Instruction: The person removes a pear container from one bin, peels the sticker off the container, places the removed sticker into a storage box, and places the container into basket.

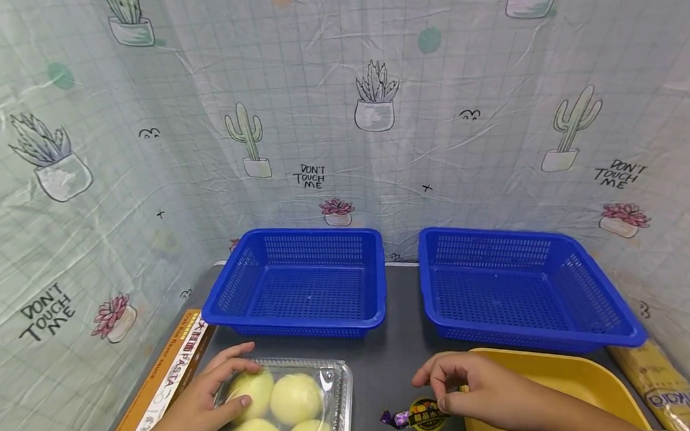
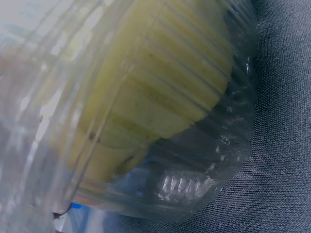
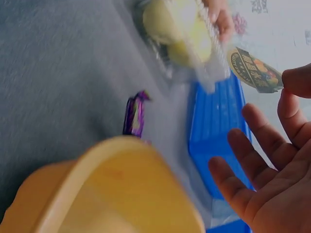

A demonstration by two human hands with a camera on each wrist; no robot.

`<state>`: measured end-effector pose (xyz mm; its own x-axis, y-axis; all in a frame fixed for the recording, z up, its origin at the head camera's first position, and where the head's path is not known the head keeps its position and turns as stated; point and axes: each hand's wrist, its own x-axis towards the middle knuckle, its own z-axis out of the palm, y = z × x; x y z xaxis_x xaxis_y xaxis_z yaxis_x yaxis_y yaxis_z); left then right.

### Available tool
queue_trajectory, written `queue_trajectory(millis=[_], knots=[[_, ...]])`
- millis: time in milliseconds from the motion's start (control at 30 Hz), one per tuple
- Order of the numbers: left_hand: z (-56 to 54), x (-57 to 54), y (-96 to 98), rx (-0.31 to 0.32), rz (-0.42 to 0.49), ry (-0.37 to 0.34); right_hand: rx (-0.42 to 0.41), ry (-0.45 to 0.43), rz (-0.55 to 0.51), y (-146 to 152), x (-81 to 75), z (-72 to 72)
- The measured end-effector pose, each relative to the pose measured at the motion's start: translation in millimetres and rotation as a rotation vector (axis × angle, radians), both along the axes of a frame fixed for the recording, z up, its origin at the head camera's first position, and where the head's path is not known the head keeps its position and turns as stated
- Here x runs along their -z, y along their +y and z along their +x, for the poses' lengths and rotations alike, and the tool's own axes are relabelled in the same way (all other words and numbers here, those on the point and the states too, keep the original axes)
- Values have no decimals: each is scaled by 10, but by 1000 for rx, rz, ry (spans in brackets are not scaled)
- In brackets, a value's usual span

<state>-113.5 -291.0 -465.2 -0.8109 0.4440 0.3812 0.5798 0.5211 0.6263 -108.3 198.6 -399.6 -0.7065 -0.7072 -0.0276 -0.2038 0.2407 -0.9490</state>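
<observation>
My left hand (image 1: 206, 391) rests on the lid of a clear plastic box (image 1: 342, 400), fingers spread over its left side. Inside are several pale yellow-green round fruits (image 1: 296, 398); the left wrist view shows the box's ribbed wall close up. Between thumb and index finger, my right hand (image 1: 482, 390) pinches a black-and-yellow oval label sticker (image 3: 256, 69) by one end, the other fingers spread loose in the right wrist view. A purple-wrapped candy (image 3: 134, 114) lies on the table; in the head view the sticker overlaps it.
Two blue mesh baskets (image 1: 293, 322) stand along the back. Under my right forearm sits a yellow tub (image 1: 555, 363). A pasta box (image 1: 163, 376) lies at the left, a yellow package (image 1: 661, 386) at the right edge. A printed curtain (image 1: 328, 109) hangs behind.
</observation>
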Motion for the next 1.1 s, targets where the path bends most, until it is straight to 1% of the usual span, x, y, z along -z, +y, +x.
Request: queue_trajectory(millis=[333,567,600,767,933,1100], knots=[[8,-8,-5,15,28,8,14,-31,-4,338,99,-62],[26,-22,-6,13,29,5,-11,10,-18,628,168,-99],[28,-24,-5,12,28,4,-13,2,-17,676,182,-104],[37,-32,-8,5,26,-10,-11,-4,24,895,275,-141],[44,-31,-16,1,27,-18,-16,-6,65,1042,354,-195],[48,-11,-21,2,27,-13,-41,-69,36,1131,430,-259]])
